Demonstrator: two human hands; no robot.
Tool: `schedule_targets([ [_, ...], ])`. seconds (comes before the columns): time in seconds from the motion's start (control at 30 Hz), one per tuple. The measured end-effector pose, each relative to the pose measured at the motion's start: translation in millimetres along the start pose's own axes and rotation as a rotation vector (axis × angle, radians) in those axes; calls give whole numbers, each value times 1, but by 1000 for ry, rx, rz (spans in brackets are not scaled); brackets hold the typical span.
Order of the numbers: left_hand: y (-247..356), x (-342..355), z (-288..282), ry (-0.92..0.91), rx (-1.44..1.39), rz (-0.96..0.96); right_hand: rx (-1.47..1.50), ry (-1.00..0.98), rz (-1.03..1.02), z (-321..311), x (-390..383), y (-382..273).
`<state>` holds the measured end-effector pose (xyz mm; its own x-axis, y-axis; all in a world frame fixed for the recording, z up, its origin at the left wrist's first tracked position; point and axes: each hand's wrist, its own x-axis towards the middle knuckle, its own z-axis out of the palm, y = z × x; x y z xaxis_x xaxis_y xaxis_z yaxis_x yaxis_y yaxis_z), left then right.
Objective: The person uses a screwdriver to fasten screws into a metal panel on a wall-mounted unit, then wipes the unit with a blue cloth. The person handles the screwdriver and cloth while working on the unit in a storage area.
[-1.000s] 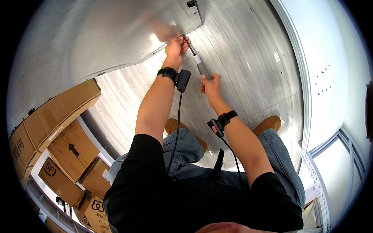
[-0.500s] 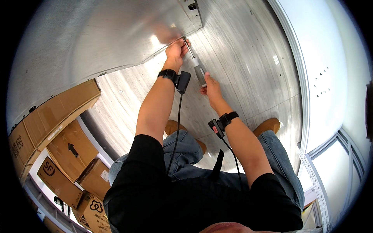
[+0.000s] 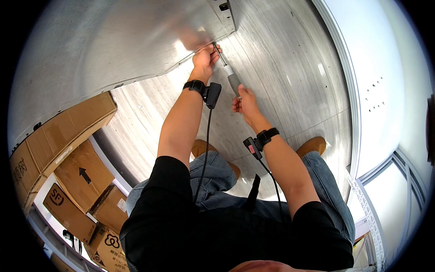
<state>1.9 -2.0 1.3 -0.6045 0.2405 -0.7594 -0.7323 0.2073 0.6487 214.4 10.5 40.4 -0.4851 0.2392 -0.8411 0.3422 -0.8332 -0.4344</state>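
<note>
A screwdriver (image 3: 233,80) with a grey handle and a thin metal shaft slants up to the lower edge of a large metal panel (image 3: 131,41). My right hand (image 3: 246,103) is closed around the rear end of its handle. At the panel's edge, my left hand (image 3: 207,58) has its fingers curled around the shaft close to the tip. The tip itself meets the edge there; what it touches is too small and partly hidden to make out. Each wrist carries a black strap with a small cabled device (image 3: 213,95).
Several cardboard boxes (image 3: 84,174) are stacked at the left, one right beside the panel. Along the right stands a white surface (image 3: 383,59) with several small screws (image 3: 376,96) on it. My brown shoes (image 3: 311,147) rest on the grey wood-look floor (image 3: 290,77) below.
My right hand has shifted slightly, and its fingers and the screwdriver handle look turned a little. My left hand has stayed nearly in place at the panel edge.
</note>
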Motion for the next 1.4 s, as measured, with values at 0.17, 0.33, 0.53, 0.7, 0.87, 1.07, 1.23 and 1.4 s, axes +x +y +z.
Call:
schedule_targets([
  [0.17, 0, 0, -1, 4, 1, 2, -37, 26, -47, 4, -2, -7],
  [0.33, -2, 4, -3, -8, -1, 4, 2, -86, 29, -3, 0, -4],
  [0.53, -1, 1, -1, -11, -5, 16, 27, -56, 26, 0, 1, -5],
  [0.7, 2, -6, 1, -7, 0, 8, -34, -99, 30, 3, -7, -9],
  [0.87, 3, -9, 2, -17, 24, 26, -59, -151, 52, -2, -4, 4],
  [1.07, 0, -19, -4, -52, 97, -1, -100, -155, 57, -12, -19, -12],
  [1.23, 10, -50, 24, -270, 184, -18, -487, -40, 48, -48, -49, -97],
  [1.4, 40, -96, 109, -590, 137, 19, -874, 56, -75, -105, -126, -235],
])
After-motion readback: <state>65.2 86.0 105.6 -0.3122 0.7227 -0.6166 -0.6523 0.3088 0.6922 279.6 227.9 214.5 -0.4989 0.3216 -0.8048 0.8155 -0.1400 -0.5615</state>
